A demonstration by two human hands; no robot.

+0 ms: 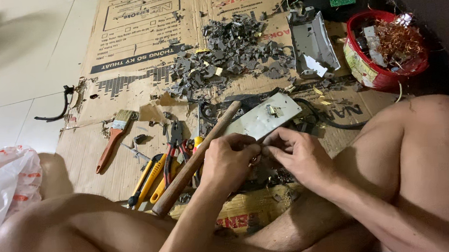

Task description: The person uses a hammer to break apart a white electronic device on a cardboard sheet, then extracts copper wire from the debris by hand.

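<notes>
Head view looks down on a person seated on flattened cardboard (125, 59) spread over a tiled floor, with both hands brought together low at the cardboard's near edge. Left hand (229, 160) is curled, its fingertips pinching a small dark piece that is mostly hidden between the two hands; right hand (297, 152) meets it from the other side, fingers bent and closed on the same small piece, so what exactly is held cannot be made out. Just beyond the knuckles, touching or nearly touching them, lies a flat grey metal plate (263, 116), tilted, with a small fitting at its middle. A wooden hammer handle (195, 159) slants past the left hand's outer side, running from the near edge up toward the plate. Left of that handle sit red-handled pliers (172, 153) and yellow-handled tools (151, 176), and further left a paintbrush (113, 136) with an orange handle. Toward the far edge is a heap of grey broken fragments (230, 54), beside a grey plastic housing (311, 43). At the far right corner stands a red bowl (376, 76) holding copper wire (397, 37).
</notes>
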